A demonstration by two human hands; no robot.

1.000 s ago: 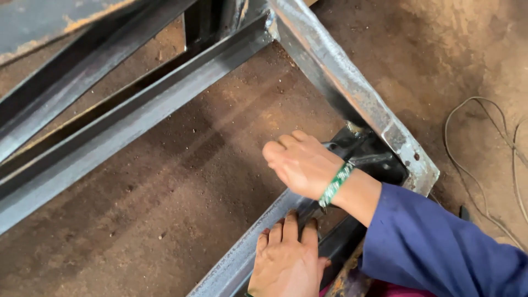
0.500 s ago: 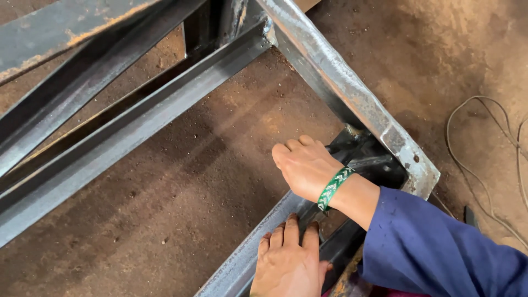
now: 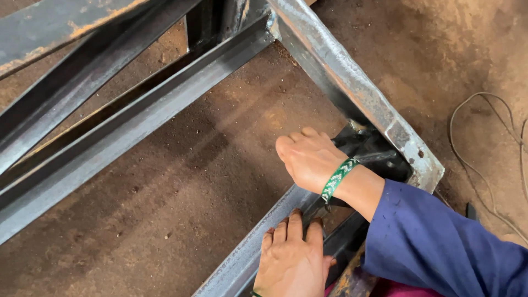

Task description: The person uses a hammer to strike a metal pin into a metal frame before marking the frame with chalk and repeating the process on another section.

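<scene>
A welded grey steel frame lies on a dirt floor, and its near right corner (image 3: 410,151) is in front of me. My right hand (image 3: 311,159), with a green woven band on the wrist and a blue sleeve behind it, reaches into that corner over a dark metal piece (image 3: 379,159). Its back faces the camera and its fingers curl down out of sight. My left hand (image 3: 291,264) lies flat, palm down, on the near steel bar (image 3: 247,258), holding nothing.
Long steel bars (image 3: 137,115) of the frame run diagonally across the upper left, with another rusty bar (image 3: 49,38) above them. A thin cable (image 3: 484,143) loops on the dirt at the right. Brown dirt floor (image 3: 165,203) shows inside the frame.
My right hand has shifted a little to the right, closer to the frame corner. My left hand has stayed on the near bar.
</scene>
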